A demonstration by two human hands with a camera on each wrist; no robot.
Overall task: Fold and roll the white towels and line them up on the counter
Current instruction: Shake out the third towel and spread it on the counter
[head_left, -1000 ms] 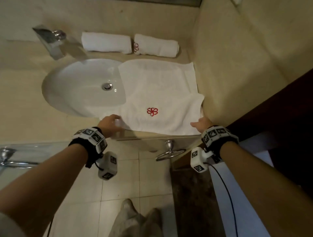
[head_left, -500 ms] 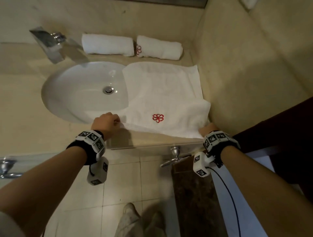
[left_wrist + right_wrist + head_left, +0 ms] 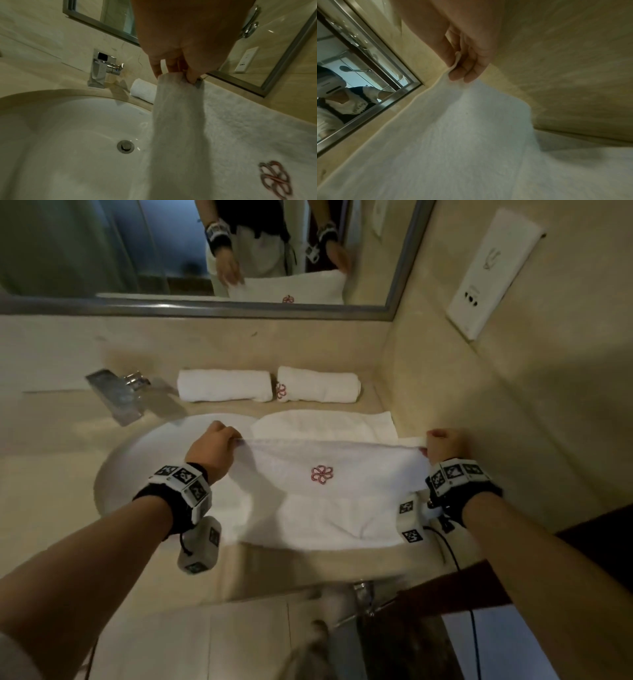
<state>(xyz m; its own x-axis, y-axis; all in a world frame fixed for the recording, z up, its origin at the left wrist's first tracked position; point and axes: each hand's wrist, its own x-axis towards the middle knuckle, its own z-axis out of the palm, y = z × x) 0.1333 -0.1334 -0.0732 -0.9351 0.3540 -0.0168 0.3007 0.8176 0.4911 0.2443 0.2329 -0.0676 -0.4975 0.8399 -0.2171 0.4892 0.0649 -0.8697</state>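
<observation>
A white towel (image 3: 325,501) with a red flower emblem (image 3: 322,474) lies on the beige counter (image 3: 44,508), partly over the sink. Its near edge is lifted and held taut above the rest. My left hand (image 3: 214,448) pinches the left corner (image 3: 173,77) over the basin. My right hand (image 3: 442,443) pinches the right corner (image 3: 456,63) beside the side wall. Two rolled white towels (image 3: 224,385) (image 3: 320,384) lie end to end along the back wall.
A white sink basin (image 3: 144,474) with a drain (image 3: 125,146) fills the counter's left half. A chrome faucet (image 3: 118,395) stands behind it. A mirror (image 3: 191,251) hangs above. The side wall (image 3: 496,405) with a white socket panel (image 3: 489,272) closes the right.
Both hands have lifted the towel's near edge from the counter's front and carried it away from me, toward the back wall, doubling the towel over itself.
</observation>
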